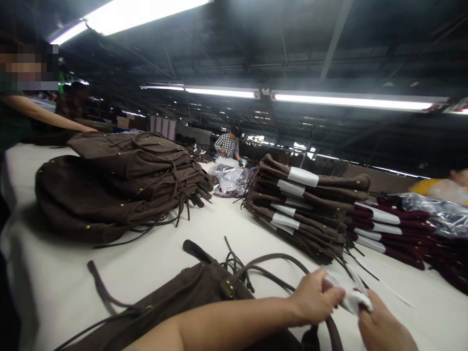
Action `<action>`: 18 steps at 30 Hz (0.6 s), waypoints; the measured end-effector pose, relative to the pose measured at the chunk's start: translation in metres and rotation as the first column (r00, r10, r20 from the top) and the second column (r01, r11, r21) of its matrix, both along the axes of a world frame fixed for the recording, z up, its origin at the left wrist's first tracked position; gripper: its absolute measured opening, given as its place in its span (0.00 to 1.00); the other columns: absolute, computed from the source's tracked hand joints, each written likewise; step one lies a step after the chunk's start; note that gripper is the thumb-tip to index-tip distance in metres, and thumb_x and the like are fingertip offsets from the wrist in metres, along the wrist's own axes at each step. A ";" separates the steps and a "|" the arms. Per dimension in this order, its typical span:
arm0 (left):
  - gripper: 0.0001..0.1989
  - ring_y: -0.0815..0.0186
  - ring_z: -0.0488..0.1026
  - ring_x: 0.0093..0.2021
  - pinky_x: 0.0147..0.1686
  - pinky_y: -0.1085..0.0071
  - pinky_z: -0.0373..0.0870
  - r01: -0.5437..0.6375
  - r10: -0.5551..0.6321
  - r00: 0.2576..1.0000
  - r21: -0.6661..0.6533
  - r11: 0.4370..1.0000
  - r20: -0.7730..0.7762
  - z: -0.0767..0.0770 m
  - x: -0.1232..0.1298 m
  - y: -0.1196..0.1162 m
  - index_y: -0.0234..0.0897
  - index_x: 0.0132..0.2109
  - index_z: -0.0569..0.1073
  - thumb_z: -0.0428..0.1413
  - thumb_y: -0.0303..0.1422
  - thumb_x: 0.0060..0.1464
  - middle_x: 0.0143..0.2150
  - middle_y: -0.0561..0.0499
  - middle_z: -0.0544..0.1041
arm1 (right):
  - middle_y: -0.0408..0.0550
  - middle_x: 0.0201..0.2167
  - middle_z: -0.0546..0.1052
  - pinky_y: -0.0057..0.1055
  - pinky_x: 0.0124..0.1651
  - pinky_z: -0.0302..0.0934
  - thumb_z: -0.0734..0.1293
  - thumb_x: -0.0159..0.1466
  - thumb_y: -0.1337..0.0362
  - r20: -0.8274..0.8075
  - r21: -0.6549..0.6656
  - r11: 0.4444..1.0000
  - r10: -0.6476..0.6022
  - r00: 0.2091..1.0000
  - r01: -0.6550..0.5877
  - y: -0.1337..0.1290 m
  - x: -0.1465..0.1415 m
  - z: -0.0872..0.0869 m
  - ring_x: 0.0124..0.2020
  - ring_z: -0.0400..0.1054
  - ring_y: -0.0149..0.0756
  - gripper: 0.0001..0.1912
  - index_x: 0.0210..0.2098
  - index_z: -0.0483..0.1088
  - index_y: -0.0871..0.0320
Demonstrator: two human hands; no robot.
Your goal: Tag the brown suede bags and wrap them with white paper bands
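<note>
My left hand (312, 298) pinches one end of a crumpled white wrapping strip (349, 298), thumb pressed against the fingers. Closed on the other end of this strip is my right hand (383, 324), at the lower right. Whether the strip is paper or thin foam, I cannot tell. Under my left forearm lies a dark brown bag (183, 287) with brass studs. Its looped handle (278, 256) arches up behind my left hand, and part of the bag is hidden by the arm.
Brown bags (109, 195) are heaped at left, where another person's arm (47, 114) reaches in. Folded brown bags with white wraps (300, 209) are stacked at right, beside maroon ones (398, 234). Clear plastic (228, 178) lies farther back on the white table (153, 263); a person (227, 145) stands beyond.
</note>
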State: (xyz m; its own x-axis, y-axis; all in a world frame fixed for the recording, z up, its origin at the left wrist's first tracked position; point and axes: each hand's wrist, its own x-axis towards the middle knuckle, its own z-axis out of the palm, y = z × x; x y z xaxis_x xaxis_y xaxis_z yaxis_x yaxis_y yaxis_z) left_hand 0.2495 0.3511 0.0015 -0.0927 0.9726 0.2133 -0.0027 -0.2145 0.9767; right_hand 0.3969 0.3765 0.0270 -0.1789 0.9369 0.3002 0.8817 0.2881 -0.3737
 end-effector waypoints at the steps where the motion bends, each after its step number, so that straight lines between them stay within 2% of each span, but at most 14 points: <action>1: 0.10 0.72 0.64 0.25 0.25 0.76 0.60 -0.054 0.053 0.997 0.013 0.998 0.052 0.001 -0.004 0.001 0.35 0.35 0.69 0.60 0.34 0.48 0.26 0.55 0.69 | 0.55 0.25 0.74 0.35 0.29 0.54 0.55 0.62 0.59 0.036 -0.005 0.999 0.036 0.999 -0.035 -0.005 -0.007 -0.001 0.24 0.68 0.47 0.14 0.41 0.68 0.53; 4: 0.13 0.73 0.63 0.23 0.24 0.77 0.59 -0.099 0.097 0.965 -0.003 0.995 0.242 0.007 -0.017 0.004 0.34 0.37 0.68 0.61 0.33 0.47 0.24 0.57 0.67 | 0.52 0.24 0.73 0.34 0.30 0.52 0.58 0.59 0.61 0.043 -0.025 0.982 0.190 0.981 -0.189 -0.015 -0.028 -0.008 0.27 0.68 0.47 0.17 0.47 0.68 0.54; 6: 0.16 0.73 0.62 0.21 0.23 0.76 0.58 -0.060 0.060 0.947 -0.010 0.998 0.315 0.012 -0.024 0.004 0.33 0.40 0.67 0.61 0.38 0.48 0.23 0.57 0.67 | 0.49 0.24 0.72 0.33 0.31 0.53 0.58 0.58 0.62 -0.149 -0.052 0.944 0.316 0.937 -0.326 -0.019 -0.035 -0.010 0.28 0.67 0.43 0.15 0.42 0.69 0.56; 8: 0.22 0.72 0.62 0.20 0.22 0.76 0.58 -0.009 0.005 0.938 0.010 1.000 0.346 0.017 -0.028 0.004 0.32 0.42 0.67 0.61 0.44 0.48 0.22 0.57 0.67 | 0.45 0.22 0.69 0.30 0.29 0.53 0.59 0.59 0.60 -0.447 -0.045 0.895 0.379 0.810 -0.444 -0.020 -0.038 -0.009 0.25 0.63 0.36 0.12 0.38 0.68 0.58; 11: 0.26 0.73 0.63 0.20 0.23 0.75 0.59 0.092 -0.112 0.909 0.067 0.993 0.402 0.025 -0.032 0.004 0.32 0.45 0.68 0.62 0.47 0.46 0.24 0.56 0.69 | 0.35 0.15 0.57 0.26 0.22 0.47 0.62 0.60 0.51 -0.771 -0.097 0.821 0.295 0.564 -0.562 -0.019 -0.038 -0.006 0.17 0.49 0.28 0.16 0.37 0.66 0.59; 14: 0.24 0.75 0.61 0.21 0.24 0.76 0.60 0.213 -0.245 0.859 0.123 0.969 0.450 0.032 -0.035 0.001 0.31 0.41 0.70 0.63 0.47 0.46 0.24 0.56 0.67 | 0.31 0.13 0.52 0.24 0.21 0.42 0.66 0.59 0.46 -0.911 -0.139 0.700 0.188 0.368 -0.700 -0.019 -0.037 -0.008 0.16 0.42 0.24 0.21 0.37 0.64 0.58; 18: 0.22 0.76 0.58 0.22 0.23 0.78 0.56 0.279 -0.309 0.806 0.136 0.951 0.505 0.034 -0.036 -0.003 0.30 0.34 0.70 0.67 0.44 0.44 0.24 0.56 0.65 | 0.30 0.13 0.50 0.24 0.20 0.39 0.70 0.58 0.48 -0.945 -0.221 0.565 0.078 0.318 -0.795 -0.018 -0.030 -0.013 0.16 0.40 0.22 0.21 0.30 0.59 0.57</action>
